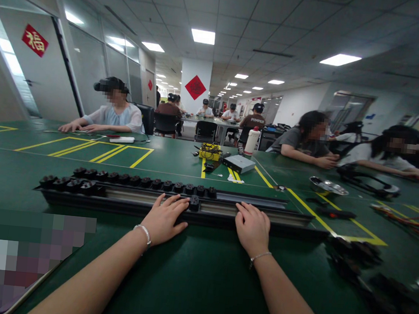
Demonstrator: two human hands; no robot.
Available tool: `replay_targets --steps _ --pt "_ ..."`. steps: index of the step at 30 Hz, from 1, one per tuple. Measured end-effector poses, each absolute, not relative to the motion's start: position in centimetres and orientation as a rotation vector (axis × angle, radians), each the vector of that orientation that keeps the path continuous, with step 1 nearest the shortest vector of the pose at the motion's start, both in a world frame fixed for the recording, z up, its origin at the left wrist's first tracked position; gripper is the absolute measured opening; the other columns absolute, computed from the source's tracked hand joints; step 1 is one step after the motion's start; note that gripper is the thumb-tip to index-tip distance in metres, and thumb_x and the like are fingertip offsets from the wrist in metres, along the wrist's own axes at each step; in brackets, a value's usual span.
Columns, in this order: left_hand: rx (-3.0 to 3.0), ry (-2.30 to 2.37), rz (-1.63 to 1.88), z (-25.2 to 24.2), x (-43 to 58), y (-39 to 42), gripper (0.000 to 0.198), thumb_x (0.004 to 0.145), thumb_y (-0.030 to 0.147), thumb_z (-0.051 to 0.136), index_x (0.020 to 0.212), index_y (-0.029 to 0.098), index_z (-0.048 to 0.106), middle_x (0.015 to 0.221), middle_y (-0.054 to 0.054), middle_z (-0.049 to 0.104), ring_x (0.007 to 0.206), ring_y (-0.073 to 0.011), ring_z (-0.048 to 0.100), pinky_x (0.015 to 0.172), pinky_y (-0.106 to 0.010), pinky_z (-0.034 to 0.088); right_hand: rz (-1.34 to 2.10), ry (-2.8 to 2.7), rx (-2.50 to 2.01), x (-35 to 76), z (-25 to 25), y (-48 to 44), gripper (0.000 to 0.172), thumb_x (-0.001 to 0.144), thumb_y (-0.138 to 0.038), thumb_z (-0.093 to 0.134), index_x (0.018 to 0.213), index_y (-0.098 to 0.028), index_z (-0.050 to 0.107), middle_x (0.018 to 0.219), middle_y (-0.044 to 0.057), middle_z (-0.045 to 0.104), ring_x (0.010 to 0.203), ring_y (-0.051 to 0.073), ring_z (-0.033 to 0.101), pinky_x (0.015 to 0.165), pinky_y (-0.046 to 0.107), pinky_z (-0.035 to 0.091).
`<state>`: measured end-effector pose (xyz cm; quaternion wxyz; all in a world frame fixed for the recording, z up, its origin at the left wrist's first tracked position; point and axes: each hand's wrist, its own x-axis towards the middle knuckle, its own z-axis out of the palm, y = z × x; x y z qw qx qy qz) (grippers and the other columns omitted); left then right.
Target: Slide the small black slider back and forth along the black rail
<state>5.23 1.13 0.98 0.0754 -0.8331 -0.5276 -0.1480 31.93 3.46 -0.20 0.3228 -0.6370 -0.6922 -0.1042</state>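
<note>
A long black rail (pixel 145 209) lies crosswise on the green table, with a pale strip along its channel. Over its near edge rests my left hand (pixel 166 219), fingers spread and thumb apart. Its fingertips are beside a single black socket module (pixel 193 203) sitting in the channel; whether they touch it, I cannot tell. My right hand (pixel 254 228) lies on the rail further right, fingers loosely bent over the edge and holding nothing visible. More black modules (pixel 80 185) sit at the rail's left end. Behind it runs a second rail (pixel 250 199) with a row of similar modules (pixel 157 184).
Dark parts (pixel 356 252) lie at the right, near a metal bowl (pixel 328 186) and bundled wires (pixel 404 215). Further back stand a grey box (pixel 238 163), a yellow container (pixel 210 151) and a white bottle (pixel 252 141). Other people sit around the table.
</note>
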Motion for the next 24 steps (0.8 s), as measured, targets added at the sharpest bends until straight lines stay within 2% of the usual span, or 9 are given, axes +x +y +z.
replay_targets --steps 24 --pt "-2.504 -1.595 -0.428 1.03 5.36 1.06 0.051 0.079 0.044 0.048 0.126 0.029 0.043 0.138 -0.001 0.044 0.130 -0.0257 0.030 0.107 -0.055 0.015 -0.274 -1.811 -1.660 31.95 -0.24 3.50 0.036 0.084 -0.025 0.037 0.108 -0.025 0.064 0.117 0.003 0.061 0.112 0.019 0.048 0.098 0.039 0.025"
